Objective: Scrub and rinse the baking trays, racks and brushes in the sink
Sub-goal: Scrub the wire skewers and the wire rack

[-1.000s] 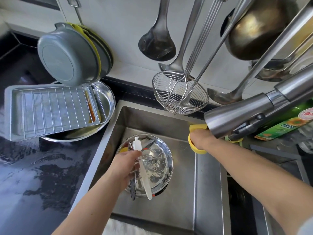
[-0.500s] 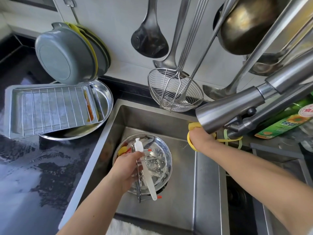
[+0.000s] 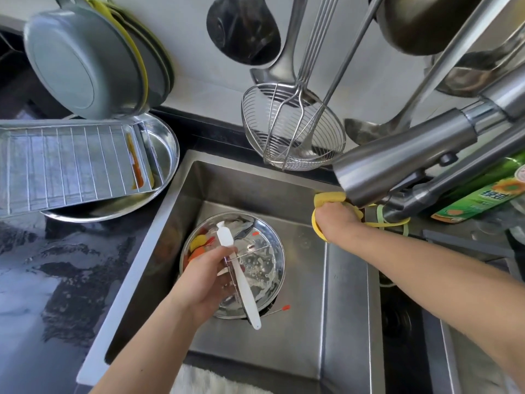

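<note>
My left hand (image 3: 207, 280) grips a white brush (image 3: 241, 282) together with a thin wire rack (image 3: 234, 280) above a round steel bowl (image 3: 277, 260) that sits in the sink (image 3: 301, 336). Soapy residue and orange and yellow items lie in the bowl. My right hand (image 3: 336, 220) holds a yellow sponge (image 3: 329, 198) at the sink's back right corner, under the faucet head (image 3: 403, 160). On the counter to the left, a rectangular baking tray (image 3: 17, 203) with a wire rack (image 3: 71, 163) and an orange brush (image 3: 135, 163) rests on a round steel pan (image 3: 162, 155).
Grey and yellow-green basins (image 3: 85, 61) lean against the wall at back left. Ladles, a wire skimmer (image 3: 292, 129) and a wok hang above the sink. A green detergent bottle (image 3: 483, 191) lies at the right. The dark counter (image 3: 56, 265) on the left is wet.
The view has shifted a little. My left hand has tilted the white brush and wire rack slightly over the bowl. My right hand stays on the sponge by the faucet.
</note>
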{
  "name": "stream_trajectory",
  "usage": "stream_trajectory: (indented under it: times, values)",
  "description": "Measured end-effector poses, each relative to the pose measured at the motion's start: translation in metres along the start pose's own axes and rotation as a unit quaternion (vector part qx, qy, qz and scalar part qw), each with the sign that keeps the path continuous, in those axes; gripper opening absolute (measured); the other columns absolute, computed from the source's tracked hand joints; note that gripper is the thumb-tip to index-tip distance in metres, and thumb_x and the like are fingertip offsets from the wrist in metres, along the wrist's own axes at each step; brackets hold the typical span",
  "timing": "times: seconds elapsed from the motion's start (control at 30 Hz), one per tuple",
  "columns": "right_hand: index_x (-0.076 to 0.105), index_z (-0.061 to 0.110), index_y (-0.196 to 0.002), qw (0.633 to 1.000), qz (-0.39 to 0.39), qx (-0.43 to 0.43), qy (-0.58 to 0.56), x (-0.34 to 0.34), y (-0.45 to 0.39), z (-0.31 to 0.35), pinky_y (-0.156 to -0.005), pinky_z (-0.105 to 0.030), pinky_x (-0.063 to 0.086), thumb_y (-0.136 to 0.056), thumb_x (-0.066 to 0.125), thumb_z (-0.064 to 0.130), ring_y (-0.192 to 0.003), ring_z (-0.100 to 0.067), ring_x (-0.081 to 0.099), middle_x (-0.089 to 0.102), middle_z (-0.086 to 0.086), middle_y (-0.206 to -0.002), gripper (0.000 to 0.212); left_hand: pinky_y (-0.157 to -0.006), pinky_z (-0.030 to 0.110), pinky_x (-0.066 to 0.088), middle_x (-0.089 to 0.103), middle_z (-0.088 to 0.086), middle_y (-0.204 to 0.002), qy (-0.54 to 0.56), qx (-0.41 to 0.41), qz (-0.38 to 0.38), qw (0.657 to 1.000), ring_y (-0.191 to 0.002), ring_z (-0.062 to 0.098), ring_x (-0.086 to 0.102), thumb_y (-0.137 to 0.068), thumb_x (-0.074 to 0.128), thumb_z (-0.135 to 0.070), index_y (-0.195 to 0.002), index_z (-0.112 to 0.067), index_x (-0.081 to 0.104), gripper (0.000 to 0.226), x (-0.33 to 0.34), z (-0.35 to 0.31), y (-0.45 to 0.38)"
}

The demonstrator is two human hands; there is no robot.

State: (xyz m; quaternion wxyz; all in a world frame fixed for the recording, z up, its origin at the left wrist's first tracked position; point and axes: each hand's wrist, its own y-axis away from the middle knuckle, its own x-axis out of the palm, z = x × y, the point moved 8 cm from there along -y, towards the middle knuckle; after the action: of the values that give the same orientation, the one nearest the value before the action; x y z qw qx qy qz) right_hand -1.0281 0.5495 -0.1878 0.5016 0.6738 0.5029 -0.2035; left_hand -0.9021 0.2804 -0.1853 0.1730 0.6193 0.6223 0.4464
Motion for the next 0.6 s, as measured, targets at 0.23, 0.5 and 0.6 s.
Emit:
stream_trajectory:
  times: [0.23, 0.5, 0.6]
  values:
    - [0.072, 0.011, -0.106, 1.0, 0.009, 0.014, 0.026, -0.001, 0.002, 0.001, -0.08, -0.035, 0.057, -0.092, 0.058, 0.0, -0.101, -0.03, 0.069, 0.072, -0.01, -0.11, 0.022, -0.079, 0.043, 0.045, 0.062, 0.01, -0.089, 0.012, -0.003, 0.003, 1.0, -0.091, 0.03, 0.059, -0.098, 0.064, -0.021, -0.112, -0.011, 0.071, 0.019, -0.005, 0.011, -0.003]
    - [0.063, 0.011, -0.098, 0.996, 0.004, 0.025, -0.084, -0.003, 0.007, -0.007, -0.074, -0.032, 0.041, -0.097, 0.048, 0.003, -0.103, -0.033, 0.065, 0.065, -0.011, -0.102, 0.017, -0.083, 0.046, 0.046, 0.06, 0.013, -0.095, 0.042, 0.003, 0.007, 0.999, -0.093, 0.032, 0.058, -0.099, 0.064, -0.02, -0.102, -0.012, 0.071, 0.011, -0.009, 0.012, -0.004]
    - [0.063, 0.004, -0.121, 0.979, 0.072, 0.0, -0.189, -0.009, 0.011, -0.003, -0.084, -0.038, 0.043, -0.1, 0.046, 0.007, -0.109, -0.038, 0.06, 0.059, -0.017, -0.104, 0.027, -0.082, 0.044, 0.047, 0.061, 0.013, -0.094, 0.053, 0.003, 0.004, 0.999, -0.09, 0.03, 0.06, -0.099, 0.064, -0.019, -0.102, -0.011, 0.072, 0.012, -0.011, 0.012, -0.005]
